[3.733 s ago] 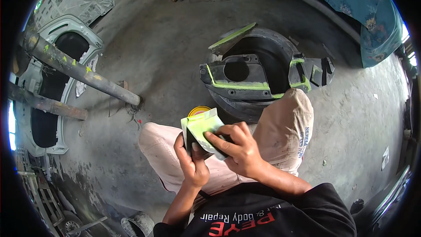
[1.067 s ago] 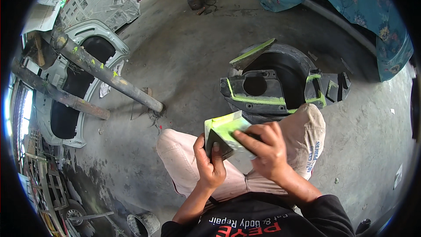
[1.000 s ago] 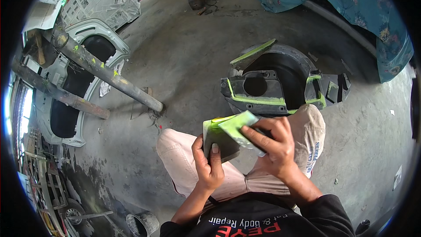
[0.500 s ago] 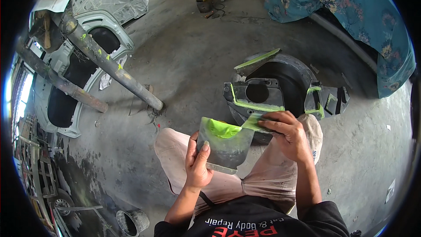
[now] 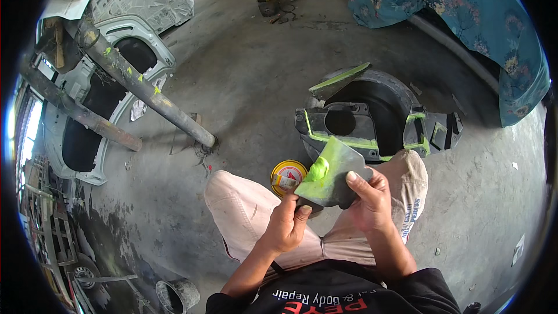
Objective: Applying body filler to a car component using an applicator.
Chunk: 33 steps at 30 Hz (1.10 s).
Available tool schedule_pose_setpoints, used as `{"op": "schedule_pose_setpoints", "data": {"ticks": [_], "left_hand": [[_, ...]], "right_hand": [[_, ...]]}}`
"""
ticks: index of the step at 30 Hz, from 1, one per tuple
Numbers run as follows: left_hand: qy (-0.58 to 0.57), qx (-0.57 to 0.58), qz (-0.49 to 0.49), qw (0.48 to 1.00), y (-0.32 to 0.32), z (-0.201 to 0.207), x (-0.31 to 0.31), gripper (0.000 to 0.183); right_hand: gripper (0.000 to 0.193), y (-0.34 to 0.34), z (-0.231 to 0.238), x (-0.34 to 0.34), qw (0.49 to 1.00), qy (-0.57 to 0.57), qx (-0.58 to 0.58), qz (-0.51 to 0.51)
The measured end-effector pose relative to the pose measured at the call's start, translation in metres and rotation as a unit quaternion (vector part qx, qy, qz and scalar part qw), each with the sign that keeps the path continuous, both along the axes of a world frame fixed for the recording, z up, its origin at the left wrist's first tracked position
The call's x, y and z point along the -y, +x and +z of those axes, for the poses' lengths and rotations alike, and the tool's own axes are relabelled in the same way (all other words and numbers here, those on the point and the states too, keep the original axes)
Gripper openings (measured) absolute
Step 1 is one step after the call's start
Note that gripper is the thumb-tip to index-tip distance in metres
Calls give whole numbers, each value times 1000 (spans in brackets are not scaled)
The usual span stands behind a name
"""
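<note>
Grip, right hand (image 5: 372, 200): closed on the right edge of the flat grey spreader blade smeared with lime-green filler (image 5: 332, 175); thumb lies on the upper face, fingers wrapped beneath.
Grip, left hand (image 5: 286, 224): closed on the blade's lower left corner; a second dark blade may sit under it, but this cannot be told.
Location: the blade is held over the lap, between the knees of the light trousers (image 5: 244, 215), tilted up toward 1 o'clock.
Handling, judged: light, thin and stiff with slight flex. The wet filler is soft and sticky, so it will smear or slide if the blade tips steeply. Take hold at the bare edges and corners, never on the coated face.
At 10 o'clock of the grip: round yellow-lidded tin (image 5: 288, 177) on the concrete floor (image 5: 244, 87), just beside the left knee.
At 12 to 1 o'clock: black moulded vehicle panel with green-filled seams (image 5: 354, 125), near the knees, obstructing forward reach.
At 10 to 11 o'clock, well apart: two rusty pipes (image 5: 145, 90) leaning across a white body panel (image 5: 125, 75).
At 1 o'clock, far: blue floral cloth cover (image 5: 465, 23).
</note>
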<state>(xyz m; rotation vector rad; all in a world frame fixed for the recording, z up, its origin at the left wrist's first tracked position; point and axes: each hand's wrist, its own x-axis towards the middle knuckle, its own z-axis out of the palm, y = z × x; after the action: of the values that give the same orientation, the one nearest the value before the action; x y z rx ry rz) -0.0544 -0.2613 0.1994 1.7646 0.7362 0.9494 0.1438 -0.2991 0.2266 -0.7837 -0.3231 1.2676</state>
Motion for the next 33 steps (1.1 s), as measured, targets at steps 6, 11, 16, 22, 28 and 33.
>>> {"op": "schedule_pose_setpoints", "data": {"ticks": [6,11,16,22,28,33], "left_hand": [[-100,136,40,985,3,9,-11,40],[-80,117,63,988,1,2,-11,37],[-164,176,73,968,-8,-6,-15,39],[48,54,141,987,18,-6,-9,41],[62,50,138,987,20,-5,-8,41],[89,33,142,985,20,-6,-4,42]], "right_hand": [[27,31,2,-13,825,324,457,-76],[48,24,2,-20,709,240,662,-45],[54,30,7,-15,611,119,776,-103],[49,-13,-2,-2,610,162,761,-147],[58,-17,0,-3,636,160,732,-185],[61,-9,3,-1,652,148,725,-164]]}}
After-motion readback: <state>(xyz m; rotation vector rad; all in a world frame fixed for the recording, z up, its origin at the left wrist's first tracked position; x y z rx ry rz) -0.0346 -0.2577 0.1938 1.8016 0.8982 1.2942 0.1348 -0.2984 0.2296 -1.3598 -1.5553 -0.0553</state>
